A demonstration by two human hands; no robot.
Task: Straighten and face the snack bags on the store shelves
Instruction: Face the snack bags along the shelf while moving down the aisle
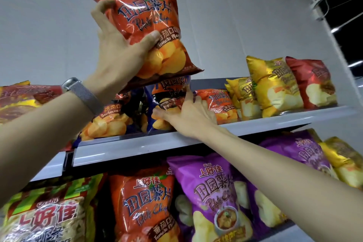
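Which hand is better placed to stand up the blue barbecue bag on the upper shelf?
Right. The right hand already touches the blue barbecue bag on the upper shelf; the left hand is occupied holding the orange tomato bag in the air.

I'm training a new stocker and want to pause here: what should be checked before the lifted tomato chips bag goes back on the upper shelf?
1. Grip on the tomato bag: left hand clasps its left edge, thumb across the front. Ok.
2. Label facing out and upright: front print faces the camera, slightly tilted. Ok.
3. Bag clear of the upper shelf: held above the row. Ok.
4. Landing spot: right hand is on the blue barbecue bag, which is crumpled and leaning. Not ok.
5. Matching stock: another orange tomato bag lies right of the blue one. Ok.
6. Depth behind the front row: hidden. Cannot tell.
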